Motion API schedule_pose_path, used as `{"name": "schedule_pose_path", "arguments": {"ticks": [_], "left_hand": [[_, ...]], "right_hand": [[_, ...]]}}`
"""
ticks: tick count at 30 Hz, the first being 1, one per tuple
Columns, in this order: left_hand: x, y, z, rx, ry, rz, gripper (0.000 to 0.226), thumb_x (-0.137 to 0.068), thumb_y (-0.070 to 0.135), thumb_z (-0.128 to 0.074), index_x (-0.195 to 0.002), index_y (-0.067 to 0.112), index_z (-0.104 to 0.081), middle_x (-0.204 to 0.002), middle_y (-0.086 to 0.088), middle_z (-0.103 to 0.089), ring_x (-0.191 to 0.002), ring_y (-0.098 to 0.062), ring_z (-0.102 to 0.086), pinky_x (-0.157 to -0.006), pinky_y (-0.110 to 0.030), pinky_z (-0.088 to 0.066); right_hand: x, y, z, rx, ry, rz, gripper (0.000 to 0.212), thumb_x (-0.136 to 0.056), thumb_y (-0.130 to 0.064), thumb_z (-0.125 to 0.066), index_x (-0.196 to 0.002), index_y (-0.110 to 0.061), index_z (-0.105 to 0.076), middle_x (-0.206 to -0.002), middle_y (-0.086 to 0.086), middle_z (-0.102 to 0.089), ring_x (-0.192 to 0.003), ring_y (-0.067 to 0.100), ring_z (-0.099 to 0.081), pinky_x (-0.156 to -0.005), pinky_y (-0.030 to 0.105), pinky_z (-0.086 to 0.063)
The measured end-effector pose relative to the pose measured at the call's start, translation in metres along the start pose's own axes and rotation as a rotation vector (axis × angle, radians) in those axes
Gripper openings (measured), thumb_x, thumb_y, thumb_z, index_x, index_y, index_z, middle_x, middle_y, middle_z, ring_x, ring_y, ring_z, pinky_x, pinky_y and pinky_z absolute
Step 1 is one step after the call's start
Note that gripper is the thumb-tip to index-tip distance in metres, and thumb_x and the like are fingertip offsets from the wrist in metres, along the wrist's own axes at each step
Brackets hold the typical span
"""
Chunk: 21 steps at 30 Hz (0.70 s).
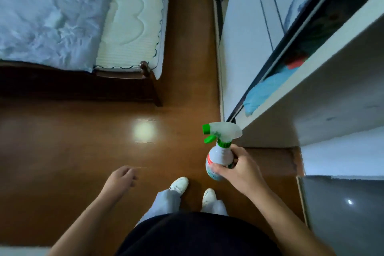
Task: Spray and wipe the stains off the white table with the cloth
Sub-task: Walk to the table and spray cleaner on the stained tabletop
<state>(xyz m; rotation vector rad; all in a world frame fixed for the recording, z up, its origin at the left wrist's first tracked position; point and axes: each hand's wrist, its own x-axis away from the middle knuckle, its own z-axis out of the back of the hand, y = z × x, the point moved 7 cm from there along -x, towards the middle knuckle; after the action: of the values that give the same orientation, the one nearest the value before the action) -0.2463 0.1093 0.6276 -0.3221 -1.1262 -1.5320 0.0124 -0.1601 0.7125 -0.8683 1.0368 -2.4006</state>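
The white plastic spray bottle with a green nozzle and trigger (218, 155) is held in the air above the brown wooden floor (83, 141), just in front of the person's white shoes (179, 184). It sits near the corner of a pale flat slab (332, 93) at the right, which may be the white tabletop, though I cannot tell. The right hand (239, 169) holds it with fingers curled round the body below the neck, none on the trigger. The left hand (121, 178) hangs with fingers loosely bent, holding nothing. The bottle's long axis runs from its base in the hand up and away from the person. Its nozzle points left, toward the floor and the dark wooden bed with a pale blue cover (52, 16), away from the slab. A squeeze now would likely wet the floor instead of any stain. No cloth is in either hand; a blue fabric (268, 89) lies behind the slab, possibly the cloth.
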Motion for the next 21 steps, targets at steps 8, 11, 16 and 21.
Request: {"name": "schedule_pose_path", "arguments": {"ticks": [8, 11, 16, 21], "left_hand": [[0.106, -0.209, -0.004, 0.496, 0.27, 0.448, 0.021, -0.107, 0.025, -0.048, -0.105, 0.013, -0.066, -0.099, -0.011, -0.073, -0.092, -0.03, -0.071, -0.081, -0.045, -0.058], [0.147, -0.268, -0.019, 0.657, 0.343, 0.567, 0.02, -0.107, 0.025, -0.048, -0.105, 0.015, -0.065, -0.1, -0.01, -0.072, -0.093, -0.03, -0.071, -0.086, -0.048, -0.058], [0.184, -0.344, -0.04, 0.892, 0.384, 0.755, 0.024, -0.107, 0.023, -0.047, -0.107, 0.007, -0.066, -0.101, -0.017, -0.071, -0.085, -0.032, -0.069, -0.067, -0.039, -0.052], [0.167, -0.375, -0.015, 1.007, 0.364, 0.818, 0.027, -0.106, 0.025, -0.049, -0.106, 0.005, -0.067, -0.102, -0.017, -0.072, -0.078, -0.029, -0.067, -0.068, -0.038, -0.049]], "right_hand": [[-0.028, -0.086, -0.117, 0.303, -0.5, 0.382, 0.054, -0.066, -0.058, -0.081, -0.112, -0.045, -0.057, -0.103, -0.018, -0.058, -0.093, -0.002, -0.056, -0.073, 0.021, -0.044], [-0.018, -0.125, -0.175, 0.346, -0.649, 0.507, 0.062, -0.063, -0.068, -0.076, -0.116, -0.039, -0.06, -0.103, -0.018, -0.06, -0.094, 0.001, -0.058, -0.076, 0.023, -0.047], [0.001, -0.176, -0.265, 0.441, -0.808, 0.579, 0.062, -0.062, -0.069, -0.077, -0.116, -0.046, -0.056, -0.11, -0.02, -0.06, -0.099, 0.004, -0.06, -0.087, 0.036, -0.056], [0.007, -0.219, -0.334, 0.497, -0.818, 0.633, 0.064, -0.058, -0.07, -0.075, -0.114, -0.043, -0.059, -0.107, -0.019, -0.06, -0.096, 0.003, -0.06, -0.085, 0.038, -0.056]]}}
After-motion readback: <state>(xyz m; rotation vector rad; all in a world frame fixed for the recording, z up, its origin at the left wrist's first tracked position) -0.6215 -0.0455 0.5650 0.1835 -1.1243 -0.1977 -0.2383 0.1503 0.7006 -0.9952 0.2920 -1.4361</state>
